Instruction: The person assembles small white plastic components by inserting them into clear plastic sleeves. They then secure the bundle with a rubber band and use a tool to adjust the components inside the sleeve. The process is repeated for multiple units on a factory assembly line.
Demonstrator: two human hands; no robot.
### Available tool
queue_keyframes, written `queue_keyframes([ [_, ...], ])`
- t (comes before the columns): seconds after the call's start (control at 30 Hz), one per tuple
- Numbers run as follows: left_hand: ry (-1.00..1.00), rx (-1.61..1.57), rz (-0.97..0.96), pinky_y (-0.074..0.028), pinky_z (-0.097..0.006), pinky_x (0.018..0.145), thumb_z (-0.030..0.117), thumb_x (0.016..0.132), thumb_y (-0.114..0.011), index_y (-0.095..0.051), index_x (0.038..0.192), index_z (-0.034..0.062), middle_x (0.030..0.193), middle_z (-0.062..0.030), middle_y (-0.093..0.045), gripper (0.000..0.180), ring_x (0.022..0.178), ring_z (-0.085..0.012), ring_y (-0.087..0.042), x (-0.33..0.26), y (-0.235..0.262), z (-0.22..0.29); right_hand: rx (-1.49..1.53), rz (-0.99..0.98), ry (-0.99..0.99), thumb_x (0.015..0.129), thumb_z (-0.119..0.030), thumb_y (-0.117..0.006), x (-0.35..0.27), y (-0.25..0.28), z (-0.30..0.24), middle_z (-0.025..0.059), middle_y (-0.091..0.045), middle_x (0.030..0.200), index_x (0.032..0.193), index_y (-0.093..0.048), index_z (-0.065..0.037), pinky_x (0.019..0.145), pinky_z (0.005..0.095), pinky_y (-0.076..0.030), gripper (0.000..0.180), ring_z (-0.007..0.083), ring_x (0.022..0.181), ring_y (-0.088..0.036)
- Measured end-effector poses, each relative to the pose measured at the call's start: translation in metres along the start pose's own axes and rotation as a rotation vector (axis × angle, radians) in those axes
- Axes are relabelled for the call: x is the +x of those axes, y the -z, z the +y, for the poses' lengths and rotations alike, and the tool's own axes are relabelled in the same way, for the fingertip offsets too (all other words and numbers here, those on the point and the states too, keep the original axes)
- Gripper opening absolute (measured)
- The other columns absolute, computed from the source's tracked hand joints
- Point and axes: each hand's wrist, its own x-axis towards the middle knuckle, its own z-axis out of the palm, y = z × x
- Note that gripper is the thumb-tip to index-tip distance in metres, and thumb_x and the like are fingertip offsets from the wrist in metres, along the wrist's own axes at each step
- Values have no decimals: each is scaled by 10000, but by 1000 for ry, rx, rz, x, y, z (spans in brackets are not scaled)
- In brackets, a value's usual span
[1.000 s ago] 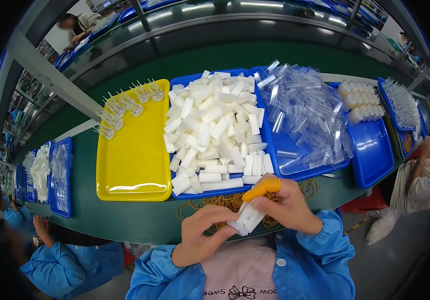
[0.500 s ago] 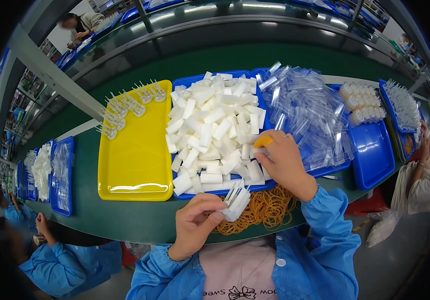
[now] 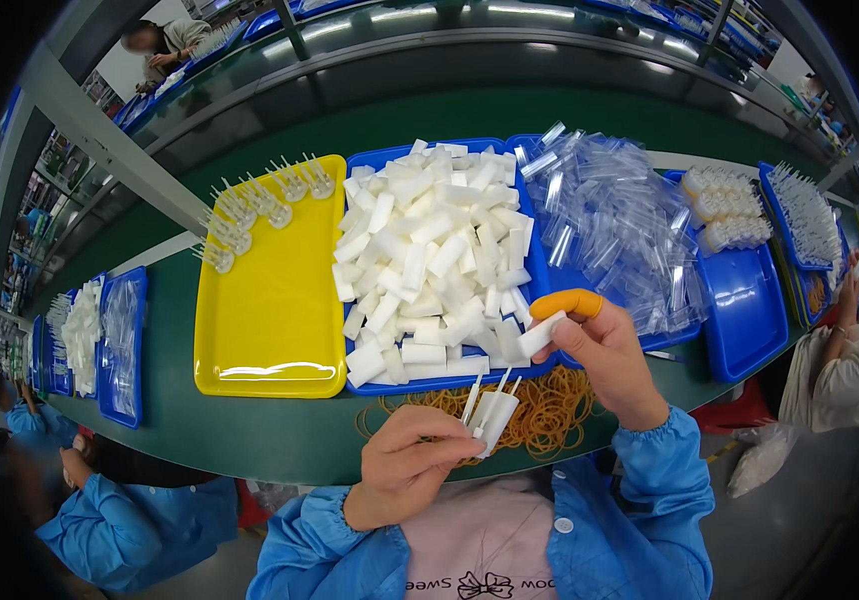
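My left hand point(image 3: 405, 470) is closed on a white pronged plastic piece point(image 3: 478, 425), its thin pins pointing up and away from me. A white foam block point(image 3: 499, 416) sits against the pins on its right side. To the right and a little higher, my right hand point(image 3: 615, 365) pinches another white foam block point(image 3: 542, 336) between thumb and fingers; an orange-yellow finger cot covers one finger. That block is apart from the pronged piece. Just beyond both hands lies a heap of foam blocks point(image 3: 420, 255) in a blue tray point(image 3: 370, 385).
Loose rubber bands point(image 3: 545, 410) lie under the hands. At left, a yellow tray point(image 3: 270, 330) holds several pronged pieces point(image 3: 240, 208). Clear plastic sleeves point(image 3: 615, 230) fill a blue tray to the right, beside another blue tray point(image 3: 745, 310). Co-workers sit at both sides.
My right hand has come away from the heap toward me, now with a foam block in its pinch. My left hand has shifted slightly right and turned the pronged piece.
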Motion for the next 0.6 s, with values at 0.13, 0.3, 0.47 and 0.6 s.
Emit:
queue_keyframes([
  [0.13, -8, 4, -3, -471, -301, 686, -81, 667, -705, -712, 863, 62, 882, -66, -625, 243, 793, -213, -590, 2, -1, 1, -84, -49, 27, 915, -145, -568, 2, 2, 4, 53, -632, 935, 1070, -616, 14, 819, 249, -457, 227, 92, 873, -571],
  [0.3, -26, -15, -41, -466, -300, 675, -89, 664, -699, -716, 883, 62, 896, -72, -629, 267, 791, -217, -591, 4, 0, 2, -22, -93, -50, 894, -165, -604, 0, -2, 2, 33, -625, 913, 1028, -625, 9, 814, 233, -438, 220, 80, 874, -557],
  [0.47, -47, 4, -69, -465, -299, 668, -98, 666, -689, -714, 887, 57, 903, -77, -630, 271, 791, -219, -593, 7, 2, 2, 6, -29, -82, 853, -154, -656, -5, -13, 1, 28, -623, 933, 940, -627, -3, 805, 242, -441, 177, 92, 866, -562],
  [0.6, 56, -15, 11, -480, -293, 700, -63, 697, -698, -686, 947, 39, 937, -97, -626, 270, 814, -212, -599, 4, -2, 5, -251, -145, 87, 821, -121, -694, -18, -26, 9, 35, -611, 900, 909, -626, -16, 751, 242, -440, 153, 93, 830, -557],
])
